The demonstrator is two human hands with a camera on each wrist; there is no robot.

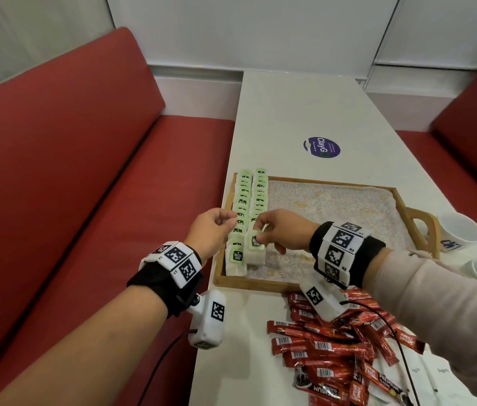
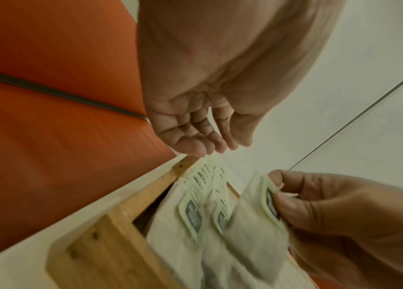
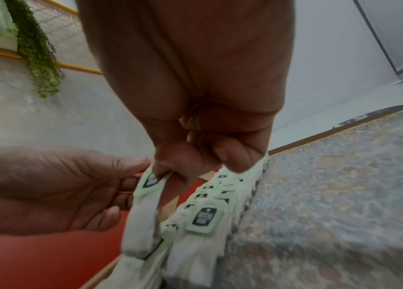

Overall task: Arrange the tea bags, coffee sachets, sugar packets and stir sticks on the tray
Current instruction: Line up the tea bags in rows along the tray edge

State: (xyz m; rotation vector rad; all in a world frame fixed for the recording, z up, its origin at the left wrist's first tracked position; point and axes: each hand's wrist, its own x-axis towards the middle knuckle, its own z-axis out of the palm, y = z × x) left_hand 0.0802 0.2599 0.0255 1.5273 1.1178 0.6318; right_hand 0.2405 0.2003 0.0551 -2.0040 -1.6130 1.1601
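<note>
1. Wooden tray on white table; two rows of tea bags stand along its left side.
2. Right hand pinches one tea bag at the near end of the right row.
3. Left hand hovers by the left row, fingers loosely curled, holding nothing.
4. Red coffee sachets piled on the table, near side of the tray.

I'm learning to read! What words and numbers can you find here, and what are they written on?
"ClayG": purple round sticker on the table; its smaller print is too small to read.
"PREMIUM": red coffee sachets; other words and barcode numbers are too small to read.
Tea bag tags: dark label with white letters, too blurred to read.
Paper cup: blue mark, unreadable.
White packets: faint print, unreadable.
Wrist bands: square codes, no words.
</note>
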